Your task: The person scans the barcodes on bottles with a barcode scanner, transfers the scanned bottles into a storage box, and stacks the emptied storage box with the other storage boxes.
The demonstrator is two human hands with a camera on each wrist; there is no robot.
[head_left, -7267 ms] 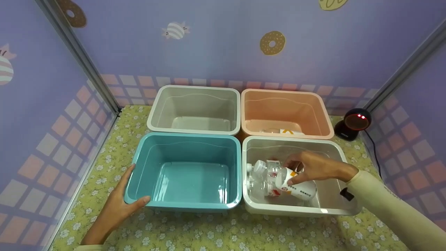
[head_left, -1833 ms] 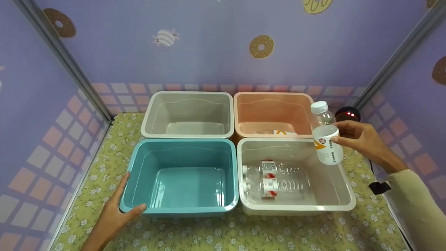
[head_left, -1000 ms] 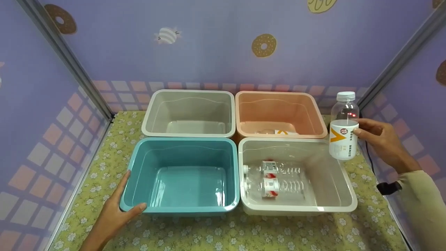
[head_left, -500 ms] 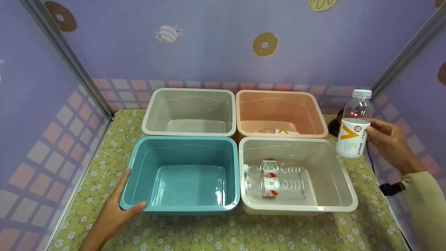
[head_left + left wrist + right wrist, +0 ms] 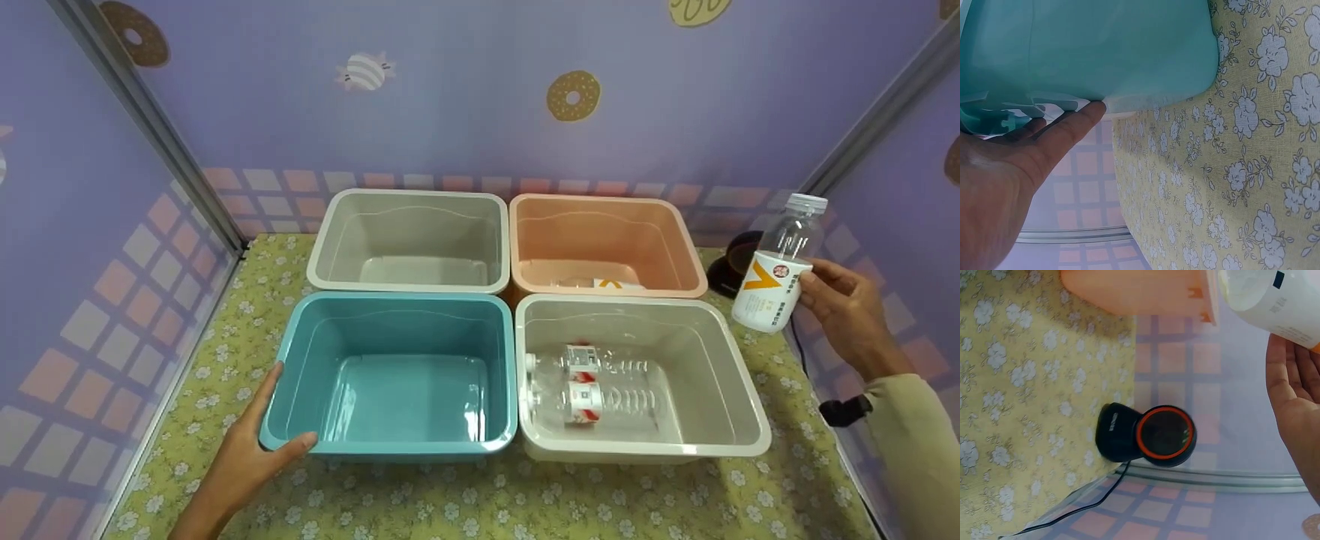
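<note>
In the head view my right hand point(image 5: 847, 319) pinches a clear plastic bottle point(image 5: 772, 281) with a white cap and a white-and-orange label. The bottle leans slightly, its cap up and to the right, held in the air in front of a black barcode scanner point(image 5: 731, 274). Part of the bottle point(image 5: 1280, 304) shows in the right wrist view, above the scanner point(image 5: 1165, 434). My left hand point(image 5: 244, 450) rests against the front left corner of the teal bin point(image 5: 405, 448), thumb on the front rim. Its fingers point(image 5: 1069, 132) lie straight along the bin's outer side in the left wrist view.
A cream bin point(image 5: 637, 450) at front right has clear bottles with red-and-white labels lying in it. Behind it, a peach bin point(image 5: 607, 225) holds a bottle point(image 5: 619, 284) with an orange mark. A grey bin point(image 5: 412, 217) stands behind the teal one. A cable point(image 5: 1095, 503) trails from the scanner.
My right hand has lifted the bottle out of the cream bin and moved it right, to the scanner. Lately the bottle has tilted a little. My left hand has stayed at the teal bin.
</note>
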